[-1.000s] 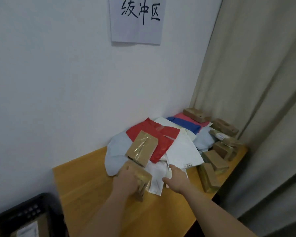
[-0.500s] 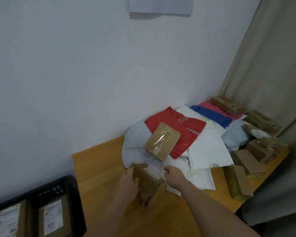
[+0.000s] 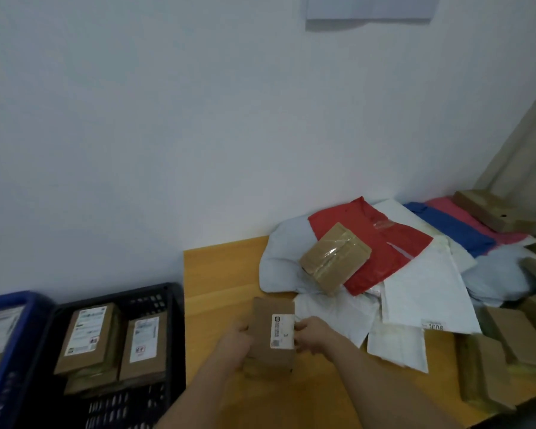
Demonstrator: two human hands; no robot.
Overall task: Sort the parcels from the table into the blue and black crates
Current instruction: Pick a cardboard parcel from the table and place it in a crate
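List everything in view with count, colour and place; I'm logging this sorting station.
held box: one, brown with white label, over the table's near edge, between both hands
table: one, light wood, against the wall
taped box: one, brown, on the red bag
red bag: one, on the pile
white bags: several, white and pale grey, mid table
blue bag: one, far side
pink bag: one, beside the blue
loose boxes: several, brown, table's right end
black crate: one, left of table, holds labelled boxes
blue crate: one, far left
paper sheet: one, white, on wall
left hand: grip on the box's left edge
right hand: grip on its right edge
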